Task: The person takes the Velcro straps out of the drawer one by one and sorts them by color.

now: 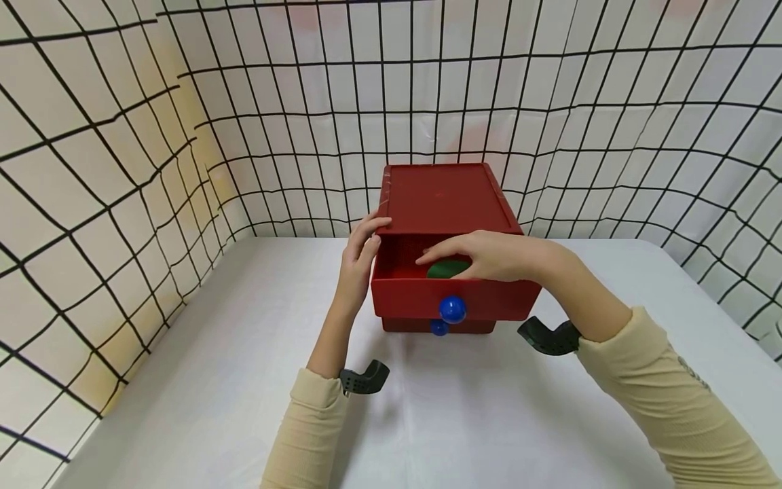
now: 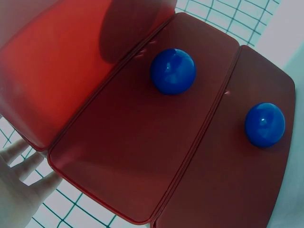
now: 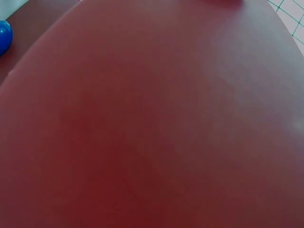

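A red drawer unit (image 1: 440, 200) stands on the table with its upper drawer (image 1: 415, 297) pulled out. A blue round knob (image 1: 453, 309) sits on that drawer's front. My left hand (image 1: 359, 258) rests against the unit's left side, with fingertips over the top edge. Over the drawer's right part, my right hand (image 1: 489, 257) reaches inside with the index finger extended. A smooth green thing (image 1: 448, 269) lies between its thumb and index finger; the drawer front partly hides it, and its kind is unclear. Whether the hidden fingers grip it cannot be told.
Below is a second drawer with its own blue knob (image 2: 265, 125). White walls with a black wire grid (image 1: 440, 88) stand behind and at both sides. A white cloth (image 1: 244, 380) covers the table. Each wrist wears a black mount (image 1: 366, 378).
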Demonstrator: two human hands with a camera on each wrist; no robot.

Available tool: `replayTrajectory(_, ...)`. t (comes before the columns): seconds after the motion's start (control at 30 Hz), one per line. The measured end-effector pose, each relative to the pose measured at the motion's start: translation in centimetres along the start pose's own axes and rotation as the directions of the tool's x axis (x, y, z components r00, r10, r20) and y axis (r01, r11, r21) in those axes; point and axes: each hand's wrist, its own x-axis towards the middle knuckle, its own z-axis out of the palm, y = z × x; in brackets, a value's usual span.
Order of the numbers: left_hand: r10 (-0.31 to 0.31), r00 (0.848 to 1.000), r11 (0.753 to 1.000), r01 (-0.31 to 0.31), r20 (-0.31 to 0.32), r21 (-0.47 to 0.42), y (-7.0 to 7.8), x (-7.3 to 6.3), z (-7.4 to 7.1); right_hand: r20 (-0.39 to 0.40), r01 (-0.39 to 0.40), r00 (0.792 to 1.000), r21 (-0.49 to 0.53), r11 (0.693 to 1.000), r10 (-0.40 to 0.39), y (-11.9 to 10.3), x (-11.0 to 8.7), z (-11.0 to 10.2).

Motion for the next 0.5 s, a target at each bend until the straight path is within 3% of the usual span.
replayTrajectory(0.13, 0.002, 1.0, 1.0, -0.002, -0.001, -0.002, -0.2, 0.0, 0.0, 0.036, 0.017, 0.999, 0.008, 1.0, -0.017, 0.2, 0.3, 0.0)
replayTrajectory(0.37, 0.02, 1.0, 1.0, -0.02, -0.004, -0.001, -2.9, 0.6, -0.3, 0.066, 0.039, 0.997, 0.017, 0.999, -0.04, 0.5, -0.1, -0.1)
replayTrajectory(0.5, 0.037, 0.999, 0.999, -0.036, -0.013, 0.013, -3.4, 0.7, -0.4, 0.065, 0.036, 0.997, 0.015, 0.999, -0.037, 0.8, -0.3, -0.1)
